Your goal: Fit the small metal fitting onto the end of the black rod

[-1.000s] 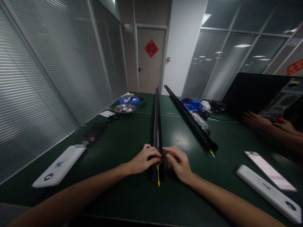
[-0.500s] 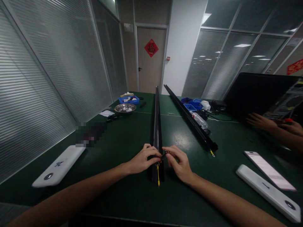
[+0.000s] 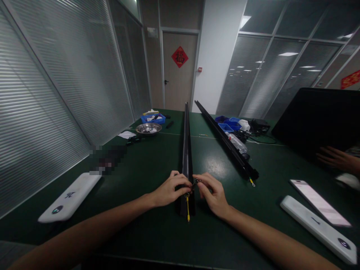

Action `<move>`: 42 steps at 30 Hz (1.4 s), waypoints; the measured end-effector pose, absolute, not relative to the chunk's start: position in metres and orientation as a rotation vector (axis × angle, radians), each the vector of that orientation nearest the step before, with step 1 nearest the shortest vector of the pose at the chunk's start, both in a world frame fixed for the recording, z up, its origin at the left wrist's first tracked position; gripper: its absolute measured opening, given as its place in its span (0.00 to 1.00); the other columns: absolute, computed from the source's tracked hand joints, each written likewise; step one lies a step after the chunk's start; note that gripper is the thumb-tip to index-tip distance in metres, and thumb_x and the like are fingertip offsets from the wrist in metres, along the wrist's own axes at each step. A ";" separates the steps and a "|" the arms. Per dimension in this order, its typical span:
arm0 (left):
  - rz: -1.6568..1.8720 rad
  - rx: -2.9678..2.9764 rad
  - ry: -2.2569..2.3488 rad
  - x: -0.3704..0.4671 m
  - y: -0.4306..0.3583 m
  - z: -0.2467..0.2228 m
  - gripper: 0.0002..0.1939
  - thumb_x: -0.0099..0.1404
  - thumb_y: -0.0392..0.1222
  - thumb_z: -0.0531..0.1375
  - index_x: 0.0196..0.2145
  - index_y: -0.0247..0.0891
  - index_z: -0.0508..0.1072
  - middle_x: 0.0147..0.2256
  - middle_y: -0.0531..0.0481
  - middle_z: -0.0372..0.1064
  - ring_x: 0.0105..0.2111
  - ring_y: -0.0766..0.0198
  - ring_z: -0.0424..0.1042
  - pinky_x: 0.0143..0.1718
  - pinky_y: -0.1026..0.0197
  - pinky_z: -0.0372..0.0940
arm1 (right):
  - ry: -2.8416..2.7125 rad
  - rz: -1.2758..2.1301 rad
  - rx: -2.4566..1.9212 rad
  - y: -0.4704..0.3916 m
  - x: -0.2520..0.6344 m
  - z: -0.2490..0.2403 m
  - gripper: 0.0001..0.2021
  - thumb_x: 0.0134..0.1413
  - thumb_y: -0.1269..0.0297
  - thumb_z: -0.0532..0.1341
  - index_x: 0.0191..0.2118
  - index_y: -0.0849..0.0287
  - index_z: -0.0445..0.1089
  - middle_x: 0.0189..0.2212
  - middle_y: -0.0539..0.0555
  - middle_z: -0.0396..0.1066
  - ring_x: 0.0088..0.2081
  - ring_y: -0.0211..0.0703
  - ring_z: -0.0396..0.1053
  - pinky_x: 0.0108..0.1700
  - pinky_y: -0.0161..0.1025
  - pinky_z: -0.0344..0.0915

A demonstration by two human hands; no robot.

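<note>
A long black rail [image 3: 186, 150] lies lengthwise on the green table [image 3: 152, 168], its near end between my hands. My left hand [image 3: 173, 188] is closed at the rail's near end, fingertips on a small part too small to make out. From the right, my right hand [image 3: 212, 193] pinches a small dark metal piece [image 3: 196, 182] beside the rail. A yellow-sleeved wire [image 3: 188, 210] hangs down from the rail end below my fingertips. Farther right lies a second black rail [image 3: 230, 146] with a yellow ring-ended lead [image 3: 252, 182].
White devices lie at left [image 3: 70, 197] and right [image 3: 317, 228], with a phone [image 3: 320, 202] beside the right one. Behind stand a metal bowl [image 3: 148, 129], blue trays [image 3: 225, 128] and a plastic bottle [image 3: 237, 143]. Another person's hand [image 3: 337, 159] touches a large black panel [image 3: 323, 123].
At the right, the other person's hands and the black panel have shifted to the right; a white object shows near them. My own hands look unmoved.
</note>
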State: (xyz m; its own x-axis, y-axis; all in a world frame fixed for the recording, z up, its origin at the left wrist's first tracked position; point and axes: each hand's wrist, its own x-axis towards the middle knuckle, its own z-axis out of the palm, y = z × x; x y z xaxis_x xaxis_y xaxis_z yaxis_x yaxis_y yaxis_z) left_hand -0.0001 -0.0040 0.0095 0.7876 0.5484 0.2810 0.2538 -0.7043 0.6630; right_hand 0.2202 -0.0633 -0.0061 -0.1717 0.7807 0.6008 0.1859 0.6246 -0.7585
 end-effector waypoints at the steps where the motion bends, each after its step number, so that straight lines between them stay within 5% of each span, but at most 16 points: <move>1: 0.620 2.354 0.596 0.000 -0.004 0.009 0.07 0.76 0.42 0.58 0.45 0.42 0.76 0.45 0.51 0.76 0.49 0.60 0.71 0.58 0.55 0.50 | -1.695 0.647 -0.795 -0.063 0.220 -0.007 0.12 0.70 0.63 0.59 0.55 0.53 0.75 0.38 0.53 0.69 0.23 0.33 0.66 0.26 0.34 0.67; 42: 0.623 2.332 0.606 0.000 -0.003 0.008 0.07 0.75 0.45 0.59 0.44 0.41 0.76 0.44 0.50 0.76 0.48 0.59 0.71 0.57 0.54 0.50 | -1.719 0.583 -0.818 -0.061 0.219 -0.006 0.14 0.72 0.63 0.56 0.55 0.55 0.75 0.36 0.53 0.70 0.24 0.35 0.65 0.28 0.36 0.68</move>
State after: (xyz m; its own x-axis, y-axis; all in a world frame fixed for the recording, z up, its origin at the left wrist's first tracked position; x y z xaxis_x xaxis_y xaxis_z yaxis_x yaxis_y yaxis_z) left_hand -0.0002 -0.0029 0.0079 0.7811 0.5615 0.2732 0.2573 -0.6880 0.6785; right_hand 0.2194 -0.0614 -0.0056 -0.1704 0.7669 0.6188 0.2324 0.6415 -0.7311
